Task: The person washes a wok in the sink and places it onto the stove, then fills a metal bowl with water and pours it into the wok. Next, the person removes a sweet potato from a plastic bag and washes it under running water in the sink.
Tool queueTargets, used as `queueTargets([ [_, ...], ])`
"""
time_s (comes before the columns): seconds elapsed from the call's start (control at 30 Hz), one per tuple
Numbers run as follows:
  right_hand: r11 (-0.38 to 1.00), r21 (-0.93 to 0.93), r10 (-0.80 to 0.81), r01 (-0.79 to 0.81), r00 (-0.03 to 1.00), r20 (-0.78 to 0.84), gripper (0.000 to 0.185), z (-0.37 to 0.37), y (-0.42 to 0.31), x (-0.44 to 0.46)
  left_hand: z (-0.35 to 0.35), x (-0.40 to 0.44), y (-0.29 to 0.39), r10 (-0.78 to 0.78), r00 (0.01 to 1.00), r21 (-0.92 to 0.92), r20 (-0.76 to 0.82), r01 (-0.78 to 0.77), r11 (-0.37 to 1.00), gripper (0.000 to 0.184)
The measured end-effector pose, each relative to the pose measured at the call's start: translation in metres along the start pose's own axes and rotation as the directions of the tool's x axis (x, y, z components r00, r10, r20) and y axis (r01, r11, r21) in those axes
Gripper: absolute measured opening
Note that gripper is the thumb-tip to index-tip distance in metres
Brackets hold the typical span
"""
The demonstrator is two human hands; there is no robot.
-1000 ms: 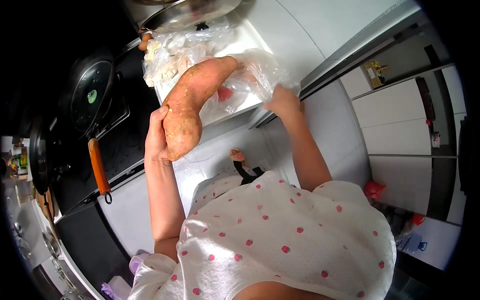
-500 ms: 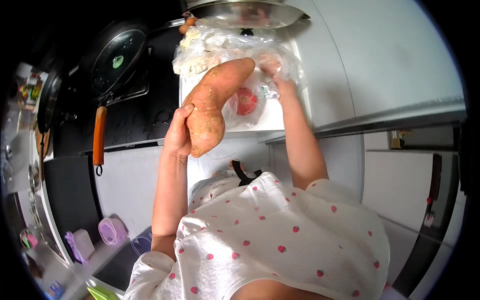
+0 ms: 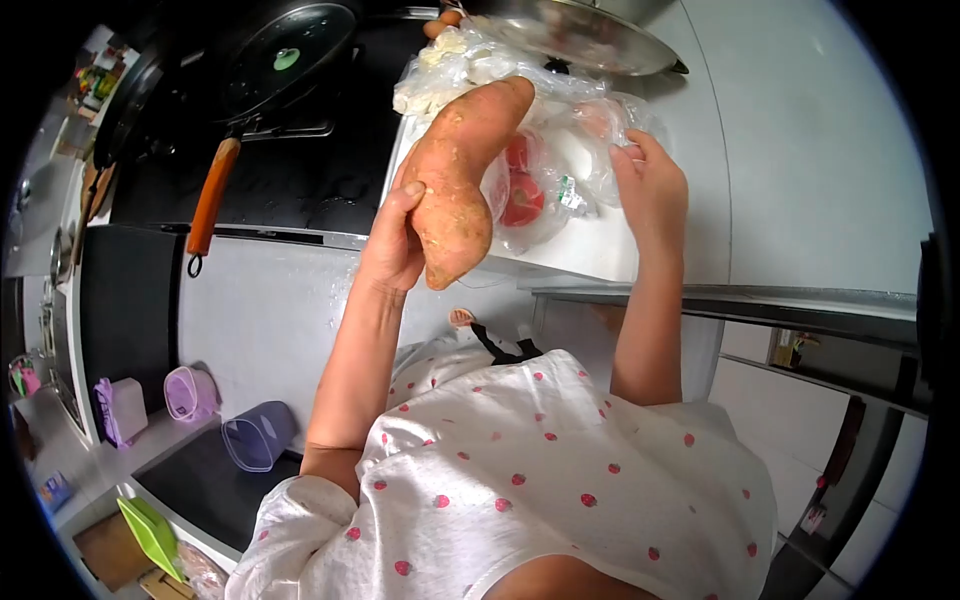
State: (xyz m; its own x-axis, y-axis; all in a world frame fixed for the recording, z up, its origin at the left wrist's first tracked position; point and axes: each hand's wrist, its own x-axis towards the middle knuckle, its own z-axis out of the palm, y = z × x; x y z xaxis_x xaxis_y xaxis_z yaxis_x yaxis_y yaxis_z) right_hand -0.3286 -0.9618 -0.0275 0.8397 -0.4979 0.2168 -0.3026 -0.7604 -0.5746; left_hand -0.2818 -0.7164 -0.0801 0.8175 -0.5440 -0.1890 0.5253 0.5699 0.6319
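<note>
A large orange-brown sweet potato (image 3: 455, 180) is gripped at its lower left side by my left hand (image 3: 393, 235), thumb on top. It is held up above the white counter (image 3: 600, 245). My right hand (image 3: 652, 185) pinches the edge of a clear plastic bag (image 3: 600, 135) at the right. Beside the sweet potato lie round red pieces (image 3: 522, 200) in clear plastic, with a small green and white label (image 3: 571, 195). Pale food pieces in plastic (image 3: 430, 85) sit behind it.
A black pan (image 3: 285, 60) with an orange handle (image 3: 213, 195) rests on the black stove (image 3: 350, 180). A large metal lid or pan (image 3: 590, 35) stands at the back, near brown eggs (image 3: 442, 24). Purple containers (image 3: 258, 436) and a green tray (image 3: 150, 538) are at the lower left.
My right hand has moved from over the plastic to the bag's right edge. The sweet potato remains in my left hand. The view has turned, shifting the stove and counter.
</note>
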Motion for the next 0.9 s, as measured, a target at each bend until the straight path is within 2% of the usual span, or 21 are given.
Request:
queueTargets([
  [0.03, 1.0, 0.002, -0.012, 0.012, 1.0, 0.0, 0.04, 0.007, -0.012, -0.008, 0.011, -0.008, 0.007, 0.083, 0.996, 0.09, 0.024, -0.085, 0.992, 0.074],
  [0.07, 0.965, 0.263, -0.029, 0.01, 0.997, 0.071, 0.038, 0.018, -0.026, -0.017, 0.011, -0.016, 0.009, 0.096, 0.995, 0.09, 0.02, -0.097, 0.991, 0.074],
  [0.1, 0.863, 0.506, -0.069, -0.012, 0.988, 0.141, 0.036, 0.03, -0.043, -0.024, 0.009, -0.022, 0.015, 0.147, 0.988, 0.105, 0.053, -0.152, 0.983, 0.076],
  [0.13, 0.857, 0.516, -0.092, 0.004, 0.985, 0.145, 0.036, 0.04, -0.059, -0.032, 0.007, -0.031, 0.022, 0.203, 0.975, 0.124, 0.085, -0.213, 0.969, 0.078],
  [0.2, 0.764, 0.644, -0.261, 0.024, 0.925, 0.275, 0.037, 0.06, -0.094, -0.054, -0.001, -0.055, 0.037, 0.273, 0.958, 0.129, 0.092, -0.283, 0.95, 0.085],
  [0.23, 0.751, 0.659, -0.3, 0.043, 0.911, 0.283, 0.037, 0.064, -0.118, -0.068, -0.004, -0.072, 0.05, 0.295, 0.952, 0.131, 0.083, -0.303, 0.944, 0.088],
  [0.3, 0.437, 0.885, -0.422, -0.159, 0.833, 0.358, 0.044, 0.064, -0.168, -0.097, -0.016, -0.107, 0.077, 0.36, 0.932, 0.142, 0.047, -0.363, 0.921, 0.091],
  [0.33, 0.426, 0.893, -0.473, -0.146, 0.805, 0.357, 0.044, 0.069, -0.189, -0.107, -0.024, -0.122, 0.087, 0.399, 0.915, 0.147, 0.054, -0.403, 0.903, 0.093],
  [0.43, 0.17, 0.959, -0.659, -0.226, 0.698, 0.281, 0.056, 0.093, -0.264, -0.152, -0.053, -0.19, 0.129, 0.503, 0.864, 0.155, 0.019, -0.5, 0.852, 0.096],
  [0.53, 0.127, 0.932, -0.735, -0.341, 0.598, 0.319, 0.057, 0.125, -0.333, -0.198, -0.094, -0.255, 0.169, 0.604, 0.795, 0.208, -0.053, -0.583, 0.785, 0.096],
  [0.57, 0.171, 0.902, -0.745, -0.397, 0.547, 0.382, 0.056, 0.135, -0.337, -0.199, -0.098, -0.262, 0.171, 0.625, 0.771, 0.254, -0.123, -0.584, 0.771, 0.095],
  [0.6, 0.169, 0.897, -0.778, -0.409, 0.503, 0.376, 0.056, 0.146, -0.36, -0.218, -0.112, -0.286, 0.182, 0.644, 0.741, 0.286, -0.191, -0.585, 0.759, 0.093],
  [0.73, 0.188, 0.832, -0.818, -0.521, 0.386, 0.427, 0.056, 0.188, -0.422, -0.274, -0.161, -0.35, 0.204, 0.738, 0.593, 0.366, -0.322, -0.641, 0.675, 0.089],
  [0.8, 0.254, 0.779, -0.822, -0.573, 0.296, 0.486, 0.057, 0.213, -0.446, -0.288, -0.174, -0.367, 0.214, 0.754, 0.494, 0.371, -0.434, -0.664, 0.649, 0.085],
  [0.9, 0.271, 0.735, -0.841, -0.622, 0.218, 0.495, 0.058, 0.25, -0.49, -0.307, -0.21, -0.385, 0.235, 0.772, 0.392, 0.396, -0.501, -0.689, 0.607, 0.081],
])
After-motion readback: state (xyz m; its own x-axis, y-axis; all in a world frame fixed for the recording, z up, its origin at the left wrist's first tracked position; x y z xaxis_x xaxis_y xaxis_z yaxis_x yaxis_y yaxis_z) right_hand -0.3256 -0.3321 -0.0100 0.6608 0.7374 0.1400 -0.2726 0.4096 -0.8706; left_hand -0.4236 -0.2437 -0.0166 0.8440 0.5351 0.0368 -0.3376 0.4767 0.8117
